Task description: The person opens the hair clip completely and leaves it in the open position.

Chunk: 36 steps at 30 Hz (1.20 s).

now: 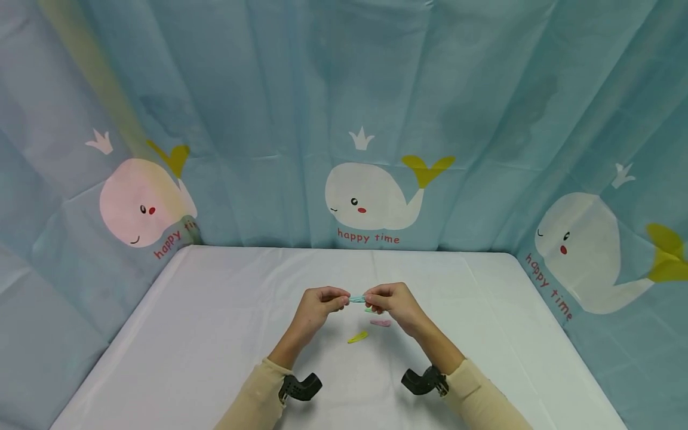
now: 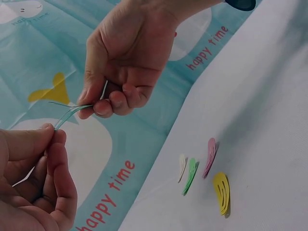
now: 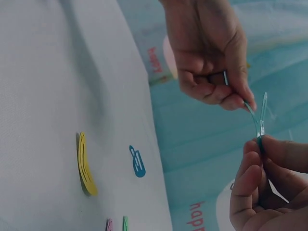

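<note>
1. My left hand (image 1: 318,300) and right hand (image 1: 391,300) each pinch one end of a pale blue hair clip (image 1: 357,298), held above the table (image 1: 215,334).
2. Risk, as I judge it: the thin clip may spring from my fingertips; grip is narrow.
3. It could land among the yellow clip (image 1: 357,337), pink clip (image 1: 380,322) and green clip (image 2: 190,175) below.
4. Surface: white cloth; surround: blue whale curtain (image 1: 344,119).

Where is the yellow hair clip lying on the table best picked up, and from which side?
Probably pinch the yellow clip across its wide rounded end, coming from above: it lies flat on the white table, apart from the pink clip, so its thin edges give the only purchase.
</note>
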Each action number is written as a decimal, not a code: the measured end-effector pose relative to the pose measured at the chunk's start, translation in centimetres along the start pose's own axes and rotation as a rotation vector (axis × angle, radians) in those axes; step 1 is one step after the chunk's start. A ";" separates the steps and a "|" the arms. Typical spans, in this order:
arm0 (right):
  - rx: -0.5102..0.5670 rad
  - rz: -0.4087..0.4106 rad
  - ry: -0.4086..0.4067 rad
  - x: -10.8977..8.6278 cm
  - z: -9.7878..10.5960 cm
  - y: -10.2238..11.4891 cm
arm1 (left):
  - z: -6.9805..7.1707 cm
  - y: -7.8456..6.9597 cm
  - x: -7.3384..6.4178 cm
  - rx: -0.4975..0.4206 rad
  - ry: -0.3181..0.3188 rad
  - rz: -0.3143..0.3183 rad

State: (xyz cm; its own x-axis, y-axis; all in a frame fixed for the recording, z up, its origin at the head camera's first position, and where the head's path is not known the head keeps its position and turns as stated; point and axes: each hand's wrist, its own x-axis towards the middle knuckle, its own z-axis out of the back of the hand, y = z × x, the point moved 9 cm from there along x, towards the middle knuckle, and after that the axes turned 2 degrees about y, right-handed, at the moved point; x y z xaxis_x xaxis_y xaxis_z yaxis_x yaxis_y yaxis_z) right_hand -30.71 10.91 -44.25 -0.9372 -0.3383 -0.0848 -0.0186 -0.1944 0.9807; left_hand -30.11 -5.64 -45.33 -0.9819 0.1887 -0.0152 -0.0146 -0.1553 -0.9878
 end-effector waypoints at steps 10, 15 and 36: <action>0.037 0.002 0.006 0.0 0.1 -0.2 | 0.0 0.0 0.0 0.017 0.007 -0.001; 0.050 0.007 0.008 0.1 0.1 -0.3 | 0.0 0.0 0.0 0.004 0.011 -0.005; 0.053 0.004 0.002 0.4 0.1 -0.4 | 0.2 -0.2 -0.1 0.038 0.003 -0.007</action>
State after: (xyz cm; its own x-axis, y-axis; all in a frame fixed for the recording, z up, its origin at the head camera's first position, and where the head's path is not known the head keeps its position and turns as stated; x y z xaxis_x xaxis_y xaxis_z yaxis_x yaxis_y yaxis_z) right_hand -31.10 11.00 -44.68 -0.9365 -0.3411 -0.0814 -0.0337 -0.1436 0.9891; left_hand -30.03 -5.83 -45.13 -0.9812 0.1930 -0.0086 -0.0290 -0.1911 -0.9812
